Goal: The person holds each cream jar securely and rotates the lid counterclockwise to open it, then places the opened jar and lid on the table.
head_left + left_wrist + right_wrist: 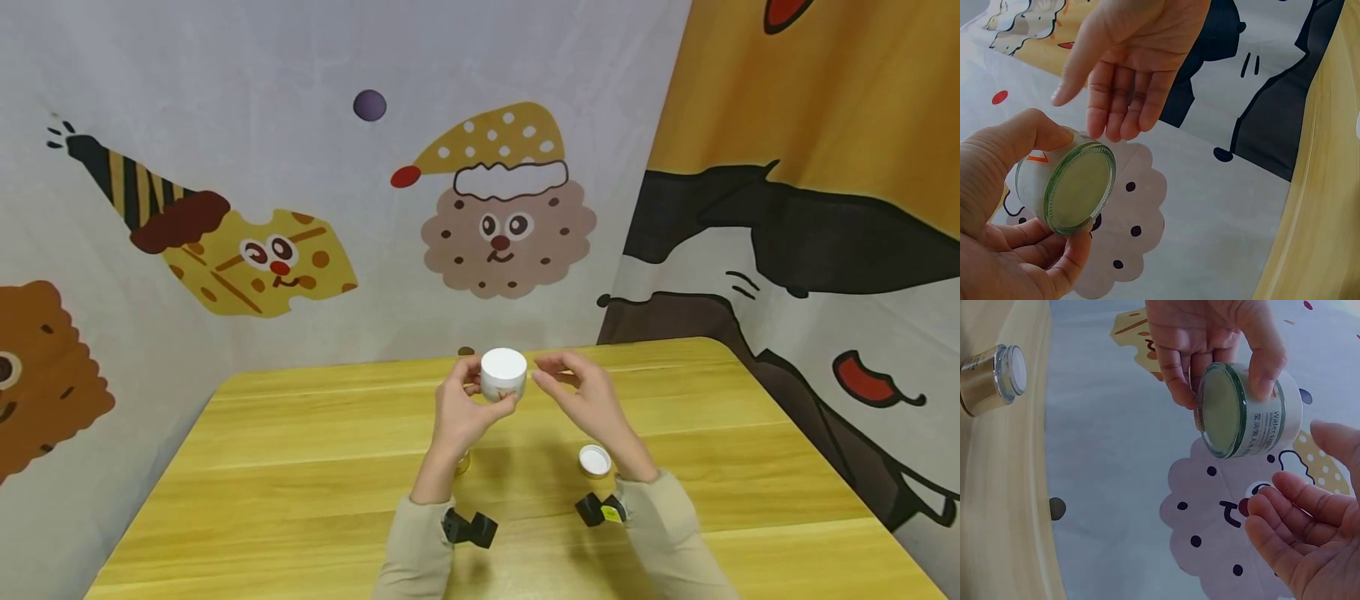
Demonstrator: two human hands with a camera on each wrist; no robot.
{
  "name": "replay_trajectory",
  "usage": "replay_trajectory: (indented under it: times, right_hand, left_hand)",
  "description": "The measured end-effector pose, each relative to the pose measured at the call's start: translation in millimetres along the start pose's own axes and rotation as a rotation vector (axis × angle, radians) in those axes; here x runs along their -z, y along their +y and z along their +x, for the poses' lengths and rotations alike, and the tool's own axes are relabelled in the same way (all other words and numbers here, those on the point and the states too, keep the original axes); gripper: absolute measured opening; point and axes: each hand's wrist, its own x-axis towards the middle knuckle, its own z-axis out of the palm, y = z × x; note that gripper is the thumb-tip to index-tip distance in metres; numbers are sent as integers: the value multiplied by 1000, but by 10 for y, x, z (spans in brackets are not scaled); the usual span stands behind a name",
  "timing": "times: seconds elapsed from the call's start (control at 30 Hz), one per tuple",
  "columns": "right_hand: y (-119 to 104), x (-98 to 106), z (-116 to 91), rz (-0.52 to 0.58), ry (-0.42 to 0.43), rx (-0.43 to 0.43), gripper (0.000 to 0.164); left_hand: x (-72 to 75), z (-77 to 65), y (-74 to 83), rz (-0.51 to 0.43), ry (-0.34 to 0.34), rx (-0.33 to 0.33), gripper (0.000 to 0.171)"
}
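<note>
My left hand (462,410) holds a cream jar (503,377) up above the table, its thumb on one side and its fingers round the other. The jar has a white lid, printed lettering and a thick glass base with a green edge, which faces the wrist cameras. My right hand (581,392) is held just to the right of the jar, fingers loosely bent and apart from it, with nothing in them. In the right wrist view the right hand (1310,531) shows its palm side near the lid end of the jar (1254,412).
A small gold jar (988,378) without its lid stands on the table, mostly hidden behind the left wrist in the head view. A round lid (595,460) lies inside up on the wooden table (315,483) near the right wrist. A printed curtain (300,167) hangs behind.
</note>
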Motion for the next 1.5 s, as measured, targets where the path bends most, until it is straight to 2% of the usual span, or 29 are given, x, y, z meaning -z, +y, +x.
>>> replay_trajectory:
  times: [0.1,0.33,0.6,0.8,1.07,1.17,1.3,1.4,1.5]
  right_hand:
    - [54,-18,27,19,-13,-6,22]
    - [19,-85,95,65,-53,-20,29]
    - [-47,-181,140,20,-67,-78,39]
    - [-39,-242,150,34,-54,-58,38]
    - [-3,-243,157,91,-77,-30,37]
    - [-137,-196,163,119,-107,-42,36]
    - [-107,-167,174,179,-177,-65,35]
    - [45,-201,167,200,-209,-69,42]
    - [29,-229,147,194,-187,-73,50]
  left_hand:
    - [-3,1,-11,9,-5,-8,49]
    - [-13,-3,-17,11,-5,5,50]
    - [-24,-2,-22,12,-12,12,50]
    - [-19,-4,-31,11,-16,10,49]
    - [0,-16,-42,4,-24,-25,46]
    - [45,-36,111,-22,-44,-8,44]
    - [109,-65,337,-62,-78,34,43]
    - [112,-70,352,-63,-80,40,44]
    - [103,-72,353,-61,-78,40,45]
